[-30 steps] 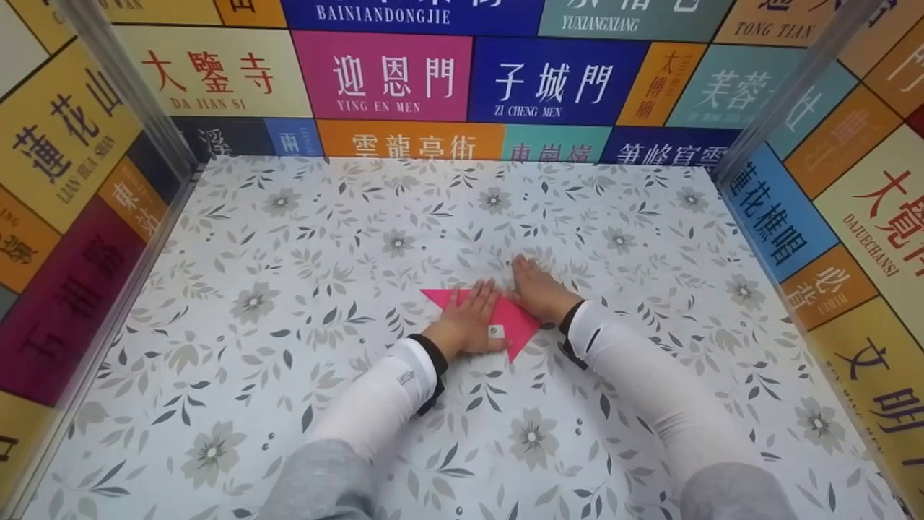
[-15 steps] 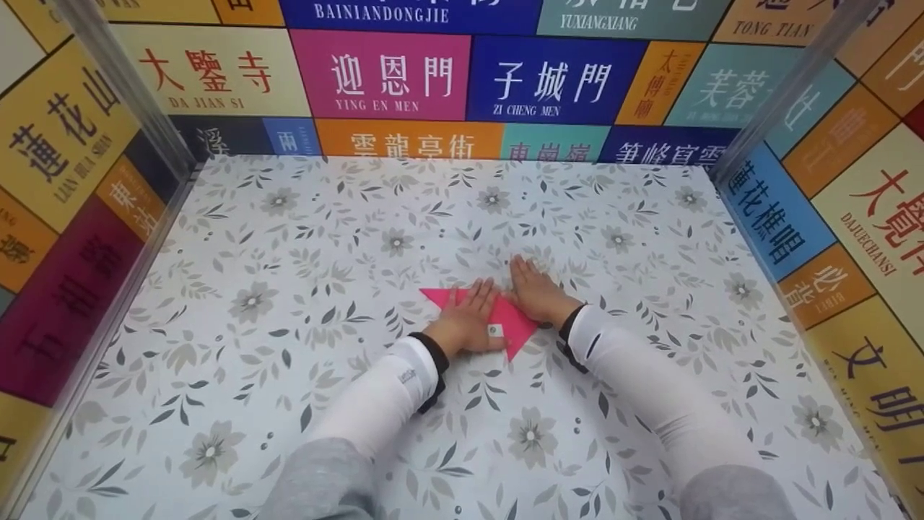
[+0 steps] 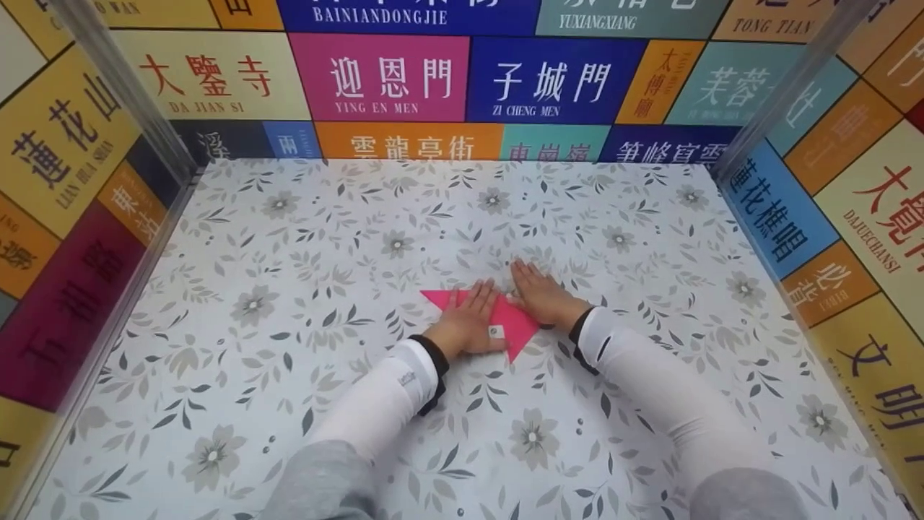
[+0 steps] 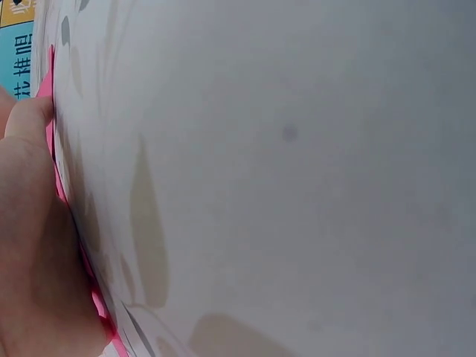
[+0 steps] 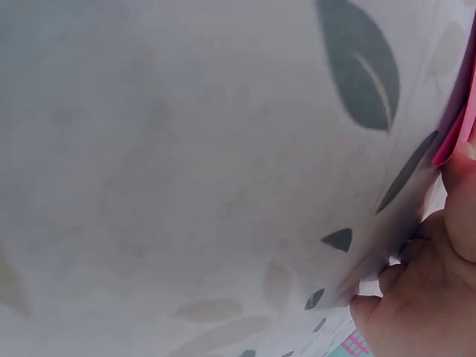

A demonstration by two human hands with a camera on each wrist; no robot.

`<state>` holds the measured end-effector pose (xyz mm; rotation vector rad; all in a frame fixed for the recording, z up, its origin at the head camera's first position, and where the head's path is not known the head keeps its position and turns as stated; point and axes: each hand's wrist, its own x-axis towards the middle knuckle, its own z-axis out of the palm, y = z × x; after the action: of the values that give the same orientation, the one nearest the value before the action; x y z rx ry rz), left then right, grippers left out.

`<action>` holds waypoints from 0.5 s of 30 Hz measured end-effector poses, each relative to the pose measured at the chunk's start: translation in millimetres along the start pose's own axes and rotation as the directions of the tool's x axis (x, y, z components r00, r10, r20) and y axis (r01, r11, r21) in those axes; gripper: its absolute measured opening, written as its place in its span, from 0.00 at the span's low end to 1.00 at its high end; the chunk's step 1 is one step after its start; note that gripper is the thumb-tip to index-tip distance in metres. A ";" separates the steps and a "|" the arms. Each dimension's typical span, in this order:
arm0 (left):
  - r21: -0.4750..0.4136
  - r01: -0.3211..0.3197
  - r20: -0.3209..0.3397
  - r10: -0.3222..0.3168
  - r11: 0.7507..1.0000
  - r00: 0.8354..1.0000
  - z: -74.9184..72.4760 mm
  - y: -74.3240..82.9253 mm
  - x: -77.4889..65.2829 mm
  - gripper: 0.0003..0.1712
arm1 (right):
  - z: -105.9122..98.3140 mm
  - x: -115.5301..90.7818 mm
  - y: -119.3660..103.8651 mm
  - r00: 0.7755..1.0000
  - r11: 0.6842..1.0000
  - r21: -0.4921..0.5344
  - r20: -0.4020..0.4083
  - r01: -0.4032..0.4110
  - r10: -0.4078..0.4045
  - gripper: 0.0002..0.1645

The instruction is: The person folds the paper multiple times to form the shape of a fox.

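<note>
A folded piece of bright pink paper [image 3: 518, 326] with pointed corners lies on the patterned table, a small white label showing near its middle. My left hand [image 3: 469, 323] rests flat on top, fingers spread and pointing away from me; it hides much of the sheet. Along the upper right edge is my right hand [image 3: 546, 295], its fingers extended onto the table and its thumb side at the paper. In the left wrist view, the pink edge [image 4: 50, 137] runs beneath the hand. The right wrist view shows a paper corner [image 5: 452, 134] slightly raised beside the thumb.
A white table cover [image 3: 346, 238] printed with grey flowers and leaves surrounds the paper. Colourful panels with lettering [image 3: 390, 76] stand behind and on both sides, with clear corner strips [image 3: 787, 94] at the back corners.
My right hand and forearm have shifted slightly to the right and towards me. The left hand and the pink paper stay in place.
</note>
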<state>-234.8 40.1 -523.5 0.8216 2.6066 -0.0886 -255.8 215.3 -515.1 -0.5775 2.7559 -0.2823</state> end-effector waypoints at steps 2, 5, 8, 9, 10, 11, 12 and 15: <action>0.012 0.007 0.002 -0.007 1.000 1.000 2.2 -1.0 1.2 0.57 | 1.0 -1.5 1.1 1.000 1.000 -0.001 -0.006 0.017 -0.017 0.41; -0.003 0.009 -0.002 -0.009 1.000 1.000 4.2 -1.4 2.1 0.58 | 3.0 -4.1 2.0 1.000 1.000 0.008 -0.011 0.023 -0.023 0.40; -0.029 0.004 -0.003 -0.004 1.000 1.000 5.4 -1.1 3.4 0.59 | 4.1 -6.3 3.5 1.000 1.000 0.016 -0.004 0.013 -0.012 0.41; -0.032 0.002 -0.004 -0.002 0.999 1.000 5.5 -0.9 3.7 0.59 | 4.3 -7.0 4.4 1.000 1.000 0.018 0.000 0.010 -0.010 0.41; -0.035 0.002 -0.003 -0.002 0.999 1.000 5.7 -0.8 4.2 0.59 | 4.4 -7.7 5.5 1.000 1.000 0.020 0.004 0.012 -0.012 0.41; -0.032 0.002 -0.004 -0.002 0.999 1.000 6.0 -0.8 4.8 0.59 | 4.3 -8.4 6.6 1.000 1.000 0.022 0.007 0.015 -0.015 0.41; -0.027 0.003 -0.004 -0.003 1.000 1.000 6.1 -1.0 5.3 0.59 | 4.0 -9.1 7.7 1.000 1.000 0.022 0.010 0.020 -0.020 0.41; -0.010 0.010 -0.008 -0.010 1.000 1.000 4.8 -1.7 5.7 0.59 | 2.6 -11.9 10.6 0.999 0.999 0.028 0.010 0.043 -0.044 0.40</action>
<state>-238.3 41.0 -530.3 0.8070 2.6170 -0.0756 -248.4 229.5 -517.1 -0.6305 2.7277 -0.3254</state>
